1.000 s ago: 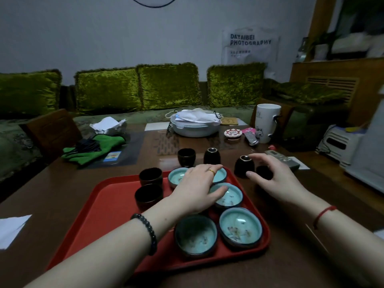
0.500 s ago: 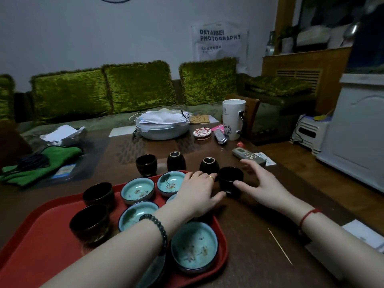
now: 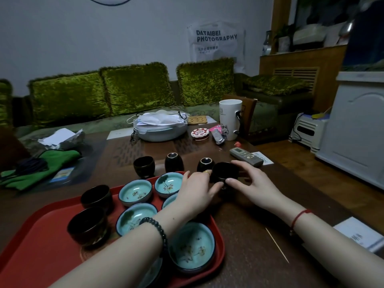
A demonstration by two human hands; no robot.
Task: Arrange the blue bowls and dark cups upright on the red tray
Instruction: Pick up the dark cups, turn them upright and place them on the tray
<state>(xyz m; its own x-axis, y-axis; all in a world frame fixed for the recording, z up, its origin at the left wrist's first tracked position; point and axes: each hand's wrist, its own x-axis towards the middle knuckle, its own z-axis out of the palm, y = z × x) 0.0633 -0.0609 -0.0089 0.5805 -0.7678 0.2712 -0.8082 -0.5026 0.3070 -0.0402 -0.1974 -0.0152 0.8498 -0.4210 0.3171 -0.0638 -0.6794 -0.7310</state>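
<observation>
Both hands are on one dark cup [image 3: 225, 172]. The right hand [image 3: 252, 183] wraps it from the right, with the thumb in front and the fingers curled round the back. The left hand [image 3: 197, 189] presses its fingertips on the cup's left side. So both hands are closed on this cup. The cup sits open side up, on the brown table [image 3: 259, 235] or just above it; I cannot tell which. It is just past the far right corner of the red tray [image 3: 41, 252].

Right behind the cup are two more dark cups, and they look upside down. One [image 3: 205, 164] is just behind the left hand's fingers. The other [image 3: 174, 162] is a bit more to the left. One more cup [image 3: 144, 166] stands open side up, further left, also off the tray.

Under the left arm, on the tray, sit the blue bowls, all open side up. One [image 3: 168, 185] is just left of the left hand, with one [image 3: 135, 192] beside it. One [image 3: 136, 219] is closer to the person, and one [image 3: 192, 246] is by the tray's near right edge. Another is mostly hidden under the hand. Two dark cups, one [image 3: 96, 197] and another [image 3: 87, 225], stand on the tray's left part.

I think this step is bringing the held cup onto the tray. Next it needs lifting over the tray's edge and setting down on bare red tray, without bumping the bowls. Then the cups behind it need turning over.
</observation>
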